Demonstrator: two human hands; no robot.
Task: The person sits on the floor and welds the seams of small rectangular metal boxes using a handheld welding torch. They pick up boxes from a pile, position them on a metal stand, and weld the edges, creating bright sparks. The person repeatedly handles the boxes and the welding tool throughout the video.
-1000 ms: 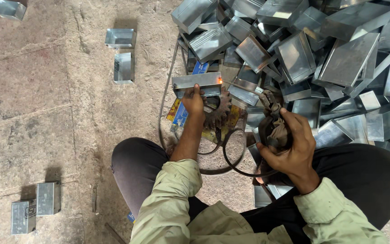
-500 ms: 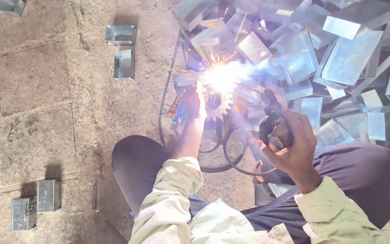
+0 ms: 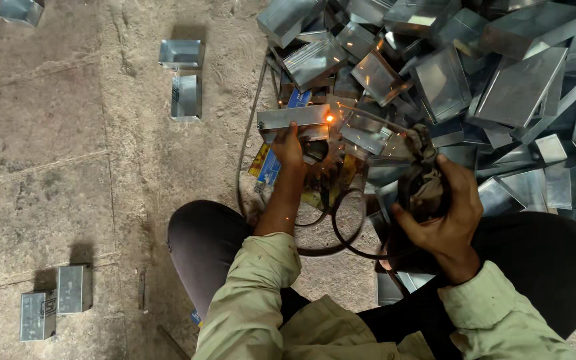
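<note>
A: So, how is the work standing at this point?

B: The person is sitting on the floor [image 3: 48, 167], welding small metal boxes. The left hand [image 3: 288, 148] is closing its fingers on one metal box [image 3: 295, 119], holding it from below. An orange glow [image 3: 330, 118] is showing at the box's right end, so I am judging that seam as nearly made.

A: And the right hand?

B: The right hand [image 3: 443, 212] is wrapping shut around a dark welding holder [image 3: 421, 190], with cables [image 3: 341, 227] looping under it. The box is sitting just left of the holder's tip.

A: What is left?

B: A big heap of boxes [image 3: 501, 87] is lying beyond the hands. Four boxes are standing apart on the floor: two [image 3: 185, 73] ahead, two [image 3: 56, 301] nearer.
</note>
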